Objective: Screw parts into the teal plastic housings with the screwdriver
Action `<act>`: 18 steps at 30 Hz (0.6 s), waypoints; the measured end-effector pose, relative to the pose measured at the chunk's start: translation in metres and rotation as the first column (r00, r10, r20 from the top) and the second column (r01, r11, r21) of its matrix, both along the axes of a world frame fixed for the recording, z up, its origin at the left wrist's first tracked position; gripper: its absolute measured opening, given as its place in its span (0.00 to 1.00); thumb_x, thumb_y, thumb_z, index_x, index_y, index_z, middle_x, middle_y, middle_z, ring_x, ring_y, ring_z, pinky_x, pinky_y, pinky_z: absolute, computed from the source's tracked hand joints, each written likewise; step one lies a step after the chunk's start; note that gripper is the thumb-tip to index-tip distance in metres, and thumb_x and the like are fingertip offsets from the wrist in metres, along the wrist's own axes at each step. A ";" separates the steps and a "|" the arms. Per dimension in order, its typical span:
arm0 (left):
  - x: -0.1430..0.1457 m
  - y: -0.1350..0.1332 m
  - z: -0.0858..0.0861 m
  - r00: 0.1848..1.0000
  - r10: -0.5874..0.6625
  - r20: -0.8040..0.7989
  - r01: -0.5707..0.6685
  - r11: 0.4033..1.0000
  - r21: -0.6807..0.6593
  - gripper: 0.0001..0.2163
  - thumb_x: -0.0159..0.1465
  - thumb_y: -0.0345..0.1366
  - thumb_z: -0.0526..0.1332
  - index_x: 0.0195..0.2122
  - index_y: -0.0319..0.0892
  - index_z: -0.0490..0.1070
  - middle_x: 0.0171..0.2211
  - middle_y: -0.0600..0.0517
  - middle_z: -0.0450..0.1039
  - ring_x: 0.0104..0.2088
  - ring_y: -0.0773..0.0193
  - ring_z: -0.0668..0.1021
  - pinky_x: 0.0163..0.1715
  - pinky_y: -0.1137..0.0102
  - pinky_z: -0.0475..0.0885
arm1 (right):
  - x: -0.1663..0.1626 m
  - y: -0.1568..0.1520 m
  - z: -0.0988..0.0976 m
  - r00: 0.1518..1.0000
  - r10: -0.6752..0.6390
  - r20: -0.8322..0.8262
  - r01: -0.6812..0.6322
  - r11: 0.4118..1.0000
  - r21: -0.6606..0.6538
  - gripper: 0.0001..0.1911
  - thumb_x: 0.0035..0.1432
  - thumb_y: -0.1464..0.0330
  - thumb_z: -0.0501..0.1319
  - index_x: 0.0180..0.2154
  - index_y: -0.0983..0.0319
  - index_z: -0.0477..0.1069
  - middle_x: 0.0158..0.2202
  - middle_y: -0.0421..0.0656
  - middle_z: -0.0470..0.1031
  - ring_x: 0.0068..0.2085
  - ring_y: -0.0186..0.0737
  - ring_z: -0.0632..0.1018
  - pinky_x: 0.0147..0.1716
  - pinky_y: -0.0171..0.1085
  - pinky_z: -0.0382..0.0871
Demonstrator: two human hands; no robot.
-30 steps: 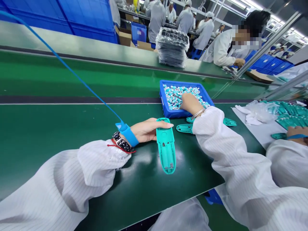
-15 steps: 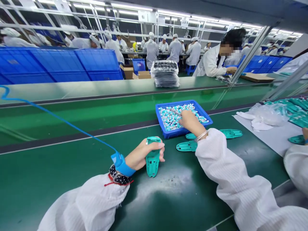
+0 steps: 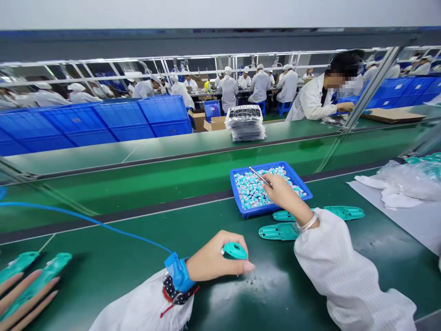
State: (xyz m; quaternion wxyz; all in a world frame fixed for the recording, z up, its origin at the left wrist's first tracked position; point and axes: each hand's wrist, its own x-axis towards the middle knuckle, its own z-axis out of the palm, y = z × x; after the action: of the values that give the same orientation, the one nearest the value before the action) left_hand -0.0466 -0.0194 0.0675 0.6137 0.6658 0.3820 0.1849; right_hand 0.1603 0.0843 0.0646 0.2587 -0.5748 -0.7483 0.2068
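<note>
My left hand (image 3: 220,257) is closed around a teal plastic shell (image 3: 235,250), now seen nearly end-on, so most of it is hidden by my fingers. A blue wrist strap with a cord sits on that wrist. My right hand (image 3: 283,193) grips slim metal tweezers (image 3: 261,177) above a blue tray (image 3: 244,212). Inside the tray lie many small teal-and-white parts (image 3: 250,191). Whether the tweezer tips hold a part is too small to tell. Beneath my right forearm, more teal shells (image 3: 277,231) rest on the green bench.
At lower left, another person's hand (image 3: 27,296) lies over two teal shells (image 3: 55,266). A clear plastic bag (image 3: 403,181) is on a white sheet at right. Across the green divider stand wrapped stacked trays (image 3: 245,123), blue crates (image 3: 120,119) and a seated co-worker (image 3: 312,99).
My left hand has turned the shell from upright face-on to end-on. My right hand stays at the tray with the tweezers. Another person's hand and two shells have come into view at left.
</note>
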 end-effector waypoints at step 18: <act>-0.004 -0.002 0.005 0.987 0.002 0.161 0.024 0.987 -0.158 0.15 0.51 0.44 0.66 0.23 0.35 0.69 0.18 0.52 0.70 0.18 0.71 0.71 0.21 0.76 0.67 | -0.029 -0.080 0.035 0.639 0.245 -0.729 -0.684 0.614 -0.394 0.13 0.48 0.62 0.66 0.30 0.66 0.70 0.26 0.39 0.72 0.29 0.31 0.73 0.31 0.31 0.66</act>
State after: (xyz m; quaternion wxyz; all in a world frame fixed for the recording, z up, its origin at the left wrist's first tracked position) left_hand -0.0504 -0.0218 0.0727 0.6949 0.5995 0.3411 0.2033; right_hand 0.1313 0.0043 0.1000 0.2045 -0.2963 -0.6330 0.6854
